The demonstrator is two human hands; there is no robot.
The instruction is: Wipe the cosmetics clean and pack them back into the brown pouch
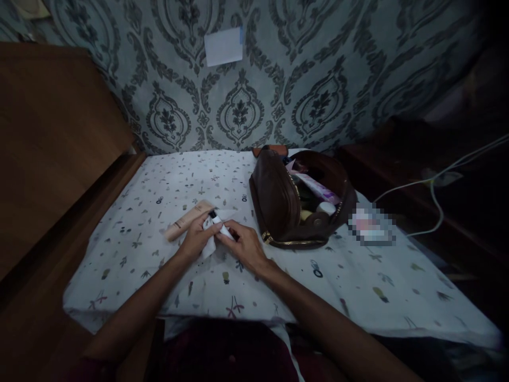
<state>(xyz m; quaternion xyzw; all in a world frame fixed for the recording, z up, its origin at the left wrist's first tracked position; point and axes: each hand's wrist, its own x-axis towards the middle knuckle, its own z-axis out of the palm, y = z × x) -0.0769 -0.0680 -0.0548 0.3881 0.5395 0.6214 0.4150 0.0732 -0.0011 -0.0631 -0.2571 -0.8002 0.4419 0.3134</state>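
Observation:
A small white tube point(225, 229) with a black cap is held between both hands above the table. My right hand point(247, 245) is closed round its lower end. My left hand point(195, 236) is closed on a crumpled white tissue point(209, 246), with its fingertips beside the black cap. Just behind my left hand, a beige tube point(185, 222) lies on the patterned cloth. To the right of my hands stands an open brown bag point(276, 199) with a gold zipper, holding a purple and white packet point(318, 190) and a white round lid point(326, 208).
The patterned white cloth point(139, 265) covers the table. A blurred-out object point(371, 225) and white cables point(437, 201) are at the right. An orange-brown item point(277, 150) lies behind the bag, near the wall. Brown wooden furniture point(59, 132) stands at the left.

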